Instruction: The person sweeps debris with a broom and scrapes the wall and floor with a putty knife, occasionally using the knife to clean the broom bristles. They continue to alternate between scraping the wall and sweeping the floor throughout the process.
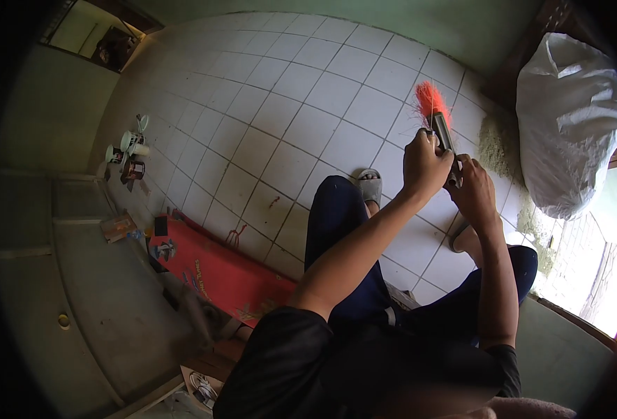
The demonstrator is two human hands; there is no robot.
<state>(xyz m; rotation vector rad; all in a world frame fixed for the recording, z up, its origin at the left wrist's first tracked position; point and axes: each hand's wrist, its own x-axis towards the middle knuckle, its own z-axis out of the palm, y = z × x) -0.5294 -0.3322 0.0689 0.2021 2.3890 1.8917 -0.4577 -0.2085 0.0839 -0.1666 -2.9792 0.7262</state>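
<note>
My left hand [426, 166] is closed around a dark grey, bar-shaped piece [442, 129], thumb pressed near its upper part. A tuft of bright red-orange bristles [430, 98] stands out beyond the far end of this piece. Lower down, my right hand [474, 192] has its fingers closed on the near end of the same piece. Whether bristles and bar are joined cannot be made out, since my left fingers cover that spot. Both hands are held out in front of my knees, above the tiled floor.
A long red bench-like board [218, 269] lies to my left, with a small red rack [236, 234] beside it. Several tins [132, 150] stand by the far left wall. A big white sack [567, 133] is at the right, near a bright opening. White tiles [273, 133] cover the floor.
</note>
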